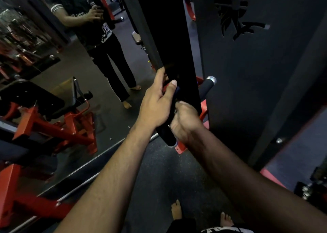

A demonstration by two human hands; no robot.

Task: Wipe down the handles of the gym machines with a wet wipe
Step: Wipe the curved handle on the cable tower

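**Both hands on the near handle**

Head view, looking down past two bare forearms. Left hand (157, 105) wrapped round the upper stretch of a black padded handle (167, 133), thumb laid up along a red bracket, fingers curled out of sight behind the dark upright post (164, 38). Right hand (184, 121) closed tight against the same handle lower down, knuckles toward the camera; too dark and blurred to say whether a wet wipe sits inside that fist, so no call on it. Handle's long axis running from upper right, by the post, down to lower left, ending in a pale cap just below the right hand. Both hands touching it, left higher, right nearer the free end. Probably mid-wipe: left steadying, right set to slide along the axis toward the cap.

A second handle (208, 85) with a silver end cap poking out to the right of the post, apart from both hands, right arm nearer. Likely next in line.

On the left, a mirror (53, 73) with red-framed machines and the reflected standing figure. Below, dark speckled floor (159, 179) and bare feet.
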